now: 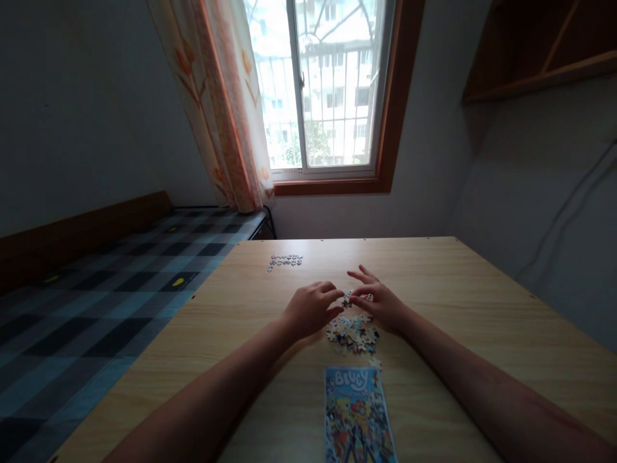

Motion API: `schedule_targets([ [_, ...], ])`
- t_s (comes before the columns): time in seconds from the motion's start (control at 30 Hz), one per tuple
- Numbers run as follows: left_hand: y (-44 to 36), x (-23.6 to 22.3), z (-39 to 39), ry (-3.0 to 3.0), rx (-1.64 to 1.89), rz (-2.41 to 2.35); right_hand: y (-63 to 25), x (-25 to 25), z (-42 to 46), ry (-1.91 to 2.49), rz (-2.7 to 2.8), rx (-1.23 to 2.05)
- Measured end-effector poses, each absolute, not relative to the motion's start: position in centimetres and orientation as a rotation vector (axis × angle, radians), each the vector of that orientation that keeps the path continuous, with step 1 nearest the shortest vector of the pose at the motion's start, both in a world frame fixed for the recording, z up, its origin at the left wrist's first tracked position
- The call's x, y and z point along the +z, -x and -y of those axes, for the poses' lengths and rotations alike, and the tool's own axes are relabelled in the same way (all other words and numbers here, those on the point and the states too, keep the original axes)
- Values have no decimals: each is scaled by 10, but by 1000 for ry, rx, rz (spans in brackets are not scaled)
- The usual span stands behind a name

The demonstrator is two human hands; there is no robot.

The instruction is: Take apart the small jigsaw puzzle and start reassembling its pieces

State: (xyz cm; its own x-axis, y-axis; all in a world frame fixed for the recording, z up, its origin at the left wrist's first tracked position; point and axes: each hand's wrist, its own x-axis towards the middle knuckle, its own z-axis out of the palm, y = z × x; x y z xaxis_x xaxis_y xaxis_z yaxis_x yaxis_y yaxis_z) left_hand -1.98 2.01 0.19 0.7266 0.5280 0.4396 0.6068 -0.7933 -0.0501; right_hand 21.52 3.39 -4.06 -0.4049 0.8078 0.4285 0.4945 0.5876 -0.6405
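My left hand [315, 310] rests low over the table with bent fingers. Its thumb and index finger stand apart, and the fingertips reach the edge of a few jigsaw puzzle pieces [346, 299]. From the other side, my right hand [380, 301] meets these pieces with thumb and index finger drawn together at a piece, its other fingers spread upward. The fingertips partly hide the pieces there. Just nearer to me, between my forearms, lies a loose pile of puzzle pieces [354, 334], many with pale backs showing.
A colourful picture sheet marked "Bluey" [359, 415] lies at the front of the wooden table [270, 386]. Farther back on the left are rows of puzzle pieces [286, 260]. A bed with a checked cover [120, 296] adjoins the left side; a window [332, 90] is ahead.
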Motion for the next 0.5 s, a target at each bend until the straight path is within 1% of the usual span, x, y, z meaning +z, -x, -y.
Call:
schedule_targets([
  [0.2, 16, -4, -17, 2695, -552, 823, -214, -40, -35, 1017, 2133, 621],
  [0.33, 16, -1, -17, 2659, -522, 832, -213, -42, -34, 1022, 2140, 570],
  [0.43, 28, 6, -26, 2595, -542, 1046, -214, -44, -35, 1065, 2042, 419],
  [0.5, 45, 11, -37, 2488, -536, 1318, -215, -46, -37, 1112, 1954, 334],
])
